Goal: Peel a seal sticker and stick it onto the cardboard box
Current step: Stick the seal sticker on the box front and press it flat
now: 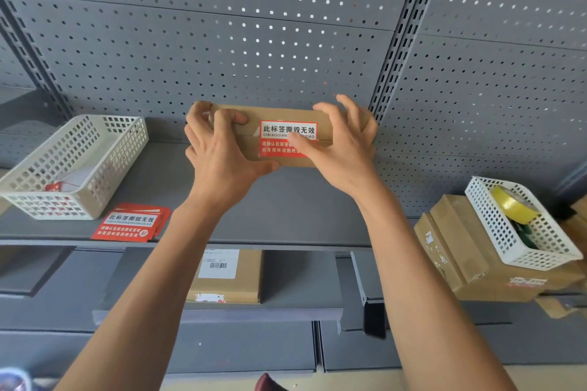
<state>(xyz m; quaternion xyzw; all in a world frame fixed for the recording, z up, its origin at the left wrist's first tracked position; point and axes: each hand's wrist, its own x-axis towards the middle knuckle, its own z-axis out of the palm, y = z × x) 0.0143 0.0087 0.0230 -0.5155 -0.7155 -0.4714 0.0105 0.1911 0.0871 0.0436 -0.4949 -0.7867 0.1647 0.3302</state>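
A flat brown cardboard box (279,114) is held up on edge above the grey shelf (286,209), in front of the pegboard wall. A red and white seal sticker (286,132) lies across the box's flap seam. My left hand (219,149) grips the box's left end, fingers over the top and thumb under it. My right hand (343,146) holds the right end, and its thumb presses on the sticker's middle. A stack of red seal stickers (131,224) lies on the shelf at the lower left.
A white mesh basket (73,165) stands at the left on the shelf. At the right, another white basket (521,222) with a yellow tape roll (513,205) sits on stacked cardboard boxes (460,247). A labelled box (227,276) lies on the lower shelf.
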